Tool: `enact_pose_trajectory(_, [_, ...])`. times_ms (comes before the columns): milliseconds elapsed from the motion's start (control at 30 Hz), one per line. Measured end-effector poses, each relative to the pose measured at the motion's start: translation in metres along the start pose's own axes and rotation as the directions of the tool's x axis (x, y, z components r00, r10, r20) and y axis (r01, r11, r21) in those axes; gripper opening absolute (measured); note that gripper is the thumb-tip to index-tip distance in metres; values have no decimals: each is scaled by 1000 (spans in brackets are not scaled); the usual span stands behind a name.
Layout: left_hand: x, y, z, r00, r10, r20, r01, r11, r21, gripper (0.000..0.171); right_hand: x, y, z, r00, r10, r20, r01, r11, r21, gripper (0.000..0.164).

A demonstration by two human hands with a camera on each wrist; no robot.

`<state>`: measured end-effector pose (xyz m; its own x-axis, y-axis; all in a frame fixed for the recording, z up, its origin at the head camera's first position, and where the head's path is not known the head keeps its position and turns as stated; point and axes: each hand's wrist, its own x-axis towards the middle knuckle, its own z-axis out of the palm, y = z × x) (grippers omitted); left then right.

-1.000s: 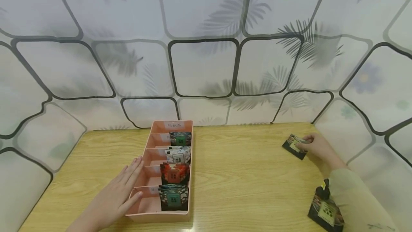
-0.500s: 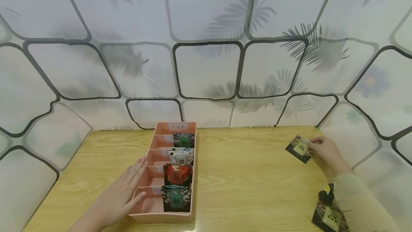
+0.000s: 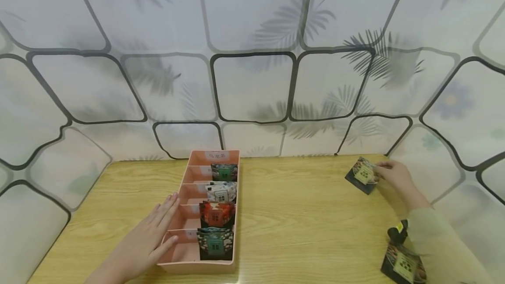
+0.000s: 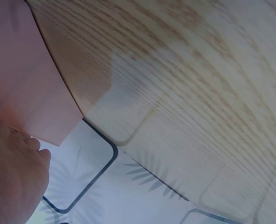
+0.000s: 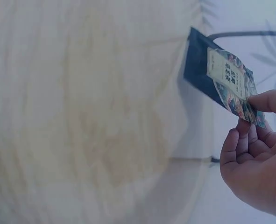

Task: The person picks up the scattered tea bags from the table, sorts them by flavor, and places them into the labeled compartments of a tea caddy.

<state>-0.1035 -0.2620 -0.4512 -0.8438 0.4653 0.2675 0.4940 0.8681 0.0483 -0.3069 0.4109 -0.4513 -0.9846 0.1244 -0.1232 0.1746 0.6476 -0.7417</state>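
At the far right of the table, my right hand [image 3: 396,179] pinches a flat sachet [image 3: 362,175] by one edge between thumb and fingers. In the right wrist view that sachet [image 5: 224,77] is dark with a pale yellow label and a patterned band. My left hand [image 3: 144,236] lies with straight fingers along the left rim of a pink divided box [image 3: 195,267]. Inside the box, compartments hold teal-labelled sachets [image 3: 215,245], red sachets [image 3: 216,214], white sachets [image 3: 222,193] and green-labelled sachets [image 3: 224,172]. The farthest compartment shows a paper label and no sachet.
Another dark sachet [image 3: 404,265] with a yellow label lies near the right sleeve, partly covered by it and the black wrist device [image 3: 398,232]. A patterned wall covering [image 3: 254,86] rises behind the wooden table [image 3: 292,214] and along both sides.
My right hand has lifted and turned the sachet, so more of its face shows than a second ago. The left hand stays on the box rim. The head view has shifted slightly.
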Motion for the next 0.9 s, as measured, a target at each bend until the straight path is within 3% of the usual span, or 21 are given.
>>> enact_pose_trajectory(333, [0, 0, 0, 1000, -1, 6, 1, 1000, 6, 76, -4, -39, 9, 996, -84, 17, 84, 996, 36, 43])
enact_pose_trajectory(533, [0, -1, 0, 1000, 10, -4, -10, 1000, 9, 78, -9, -68, 20, 989, -129, 67, 124, 990, 72, 39])
enact_pose_trajectory(900, [-1, -2, -1, 1000, 25, -14, -25, 1000, 17, 80, -22, -127, 53, 967, -233, 104, 225, 971, 86, 28])
